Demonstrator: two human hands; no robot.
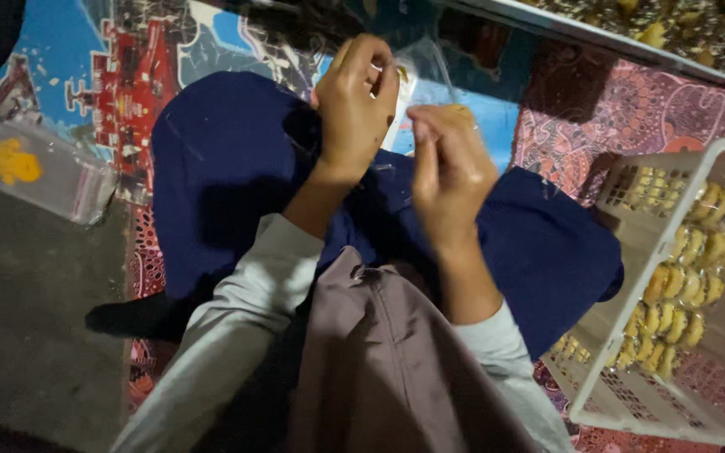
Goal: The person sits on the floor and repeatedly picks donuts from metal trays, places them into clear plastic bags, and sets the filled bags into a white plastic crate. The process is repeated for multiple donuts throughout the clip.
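Note:
My left hand [354,105] and my right hand [448,168] are raised close together over my lap, which is covered in dark blue cloth [228,176]. Between them they hold a small clear plastic bag [417,71]; the left hand's fingers pinch its upper edge. A yellowish snack piece [457,109] shows at the right hand's fingertips, right at the bag. The bag's inside is mostly hidden by my fingers.
A white plastic basket [644,411] at the right holds several clear packs of yellow snacks [681,294]. A stack of clear bags with a yellow mark [31,168] lies at the left. A patterned mat [631,109] covers the floor, and a tray edge [597,33] runs along the top right.

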